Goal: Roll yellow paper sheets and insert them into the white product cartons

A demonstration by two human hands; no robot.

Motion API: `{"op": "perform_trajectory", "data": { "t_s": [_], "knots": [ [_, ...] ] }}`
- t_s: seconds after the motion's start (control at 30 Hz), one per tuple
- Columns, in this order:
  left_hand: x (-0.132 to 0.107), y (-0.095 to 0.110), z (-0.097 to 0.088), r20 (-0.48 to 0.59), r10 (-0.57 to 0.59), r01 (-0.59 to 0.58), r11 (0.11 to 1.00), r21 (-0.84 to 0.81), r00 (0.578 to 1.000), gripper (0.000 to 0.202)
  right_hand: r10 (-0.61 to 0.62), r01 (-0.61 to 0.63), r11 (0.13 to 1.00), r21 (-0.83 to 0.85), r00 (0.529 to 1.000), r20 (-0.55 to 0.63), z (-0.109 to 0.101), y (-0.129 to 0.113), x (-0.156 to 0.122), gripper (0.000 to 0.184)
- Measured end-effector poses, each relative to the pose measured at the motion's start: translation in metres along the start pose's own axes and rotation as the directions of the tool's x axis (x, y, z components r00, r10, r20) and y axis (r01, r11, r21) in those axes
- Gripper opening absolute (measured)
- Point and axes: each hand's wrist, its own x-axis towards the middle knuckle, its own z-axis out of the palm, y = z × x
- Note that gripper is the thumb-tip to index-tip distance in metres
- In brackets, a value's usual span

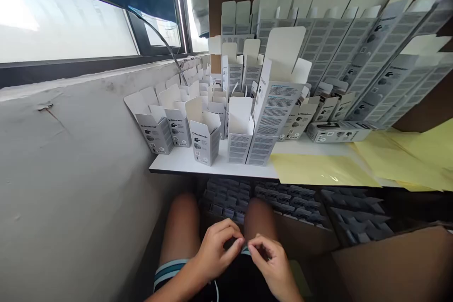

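My left hand (215,245) and my right hand (271,257) meet low over my lap, fingers curled and pinched together around something small and dark that I cannot make out. Above them, on the white table (184,163), stand several small grey-and-white cartons with open top flaps (205,139). A taller open carton (271,113) leans among them. Below the table edge, a cardboard box holds rows of dark grey pieces (283,200).
Flattened cartons lean in rows against the brown board at the back right (371,52). Yellow sheets (354,167) lie on the table's right side. A white wall (71,174) and window sill (71,68) are close on the left. A brown cardboard flap (396,264) lies at lower right.
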Motion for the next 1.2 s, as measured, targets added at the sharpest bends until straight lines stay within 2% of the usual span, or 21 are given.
{"op": "perform_trajectory", "data": {
  "t_s": [0.1,0.17,0.23,0.3,0.37,0.4,0.43,0.47,0.53,0.6,0.67,0.77,0.9,1.03,1.1,1.2],
  "knots": [
    [0.005,-0.003,-0.006,0.067,0.025,-0.018,0.995,-0.1,0.997,0.014,-0.002,0.002,1.0,0.006,1.0,0.02,-0.005,0.001,-0.001,0.04],
    [0.009,-0.007,-0.013,0.05,0.061,-0.053,0.988,-0.148,0.997,0.016,-0.001,0.001,1.0,0.018,1.0,0.029,-0.007,0.004,-0.002,0.04],
    [0.017,-0.012,-0.024,-0.068,0.109,-0.116,0.986,-0.123,0.992,0.016,0.003,-0.003,0.999,0.041,1.0,0.006,-0.01,0.006,-0.004,0.039],
    [0.03,-0.019,-0.039,-0.289,0.144,-0.15,0.989,0.0,0.946,0.019,0.016,-0.013,0.998,0.063,0.998,-0.058,-0.013,0.008,-0.005,0.038],
    [0.051,-0.027,-0.058,-0.499,0.168,-0.098,0.982,0.164,0.85,0.042,0.031,-0.024,0.997,0.075,0.994,-0.1,-0.015,0.009,-0.007,0.038],
    [0.064,-0.031,-0.067,-0.562,0.173,-0.047,0.972,0.23,0.809,0.062,0.036,-0.028,0.996,0.081,0.995,-0.096,-0.016,0.009,-0.008,0.038],
    [0.077,-0.036,-0.075,-0.586,0.171,0.001,0.96,0.28,0.792,0.083,0.041,-0.033,0.995,0.094,0.996,-0.083,-0.015,0.008,-0.009,0.037],
    [0.09,-0.041,-0.082,-0.587,0.159,0.046,0.947,0.319,0.794,0.101,0.049,-0.042,0.993,0.113,0.997,-0.067,-0.014,0.008,-0.01,0.034],
    [0.112,-0.049,-0.092,-0.575,0.1,0.133,0.928,0.349,0.812,0.12,0.075,-0.065,0.986,0.152,0.995,-0.065,-0.01,0.008,-0.013,0.027],
    [0.125,-0.054,-0.098,-0.575,0.017,0.207,0.924,0.321,0.818,0.12,0.091,-0.079,0.983,0.168,0.994,-0.062,-0.006,0.008,-0.016,0.023],
    [0.129,-0.057,-0.101,-0.586,-0.035,0.244,0.928,0.281,0.809,0.113,0.077,-0.071,0.985,0.159,0.997,-0.033,-0.006,0.009,-0.02,0.02],
    [0.117,-0.058,-0.104,-0.592,0.021,0.176,0.946,0.273,0.806,0.102,0.056,-0.054,0.987,0.153,0.998,-0.005,-0.007,0.009,-0.023,0.02],
    [0.076,-0.049,-0.111,-0.516,0.139,0.004,0.964,0.266,0.845,0.083,-0.006,0.006,0.983,0.183,1.0,-0.003,-0.006,-0.001,-0.02,0.019],
    [0.034,-0.018,-0.111,-0.455,0.196,-0.102,0.969,0.223,0.869,0.058,-0.212,0.198,0.95,0.243,0.977,0.032,0.001,-0.03,-0.004,0.012],
    [0.021,0.0,-0.108,-0.452,0.18,-0.118,0.98,0.163,0.874,0.049,-0.277,0.262,0.936,0.234,0.96,0.031,0.005,-0.049,0.007,0.012],
    [0.01,0.018,-0.104,-0.409,0.105,-0.106,0.994,0.019,0.906,0.044,-0.381,0.37,0.91,0.188,0.924,0.021,0.012,-0.075,0.023,0.026]
  ]
}}
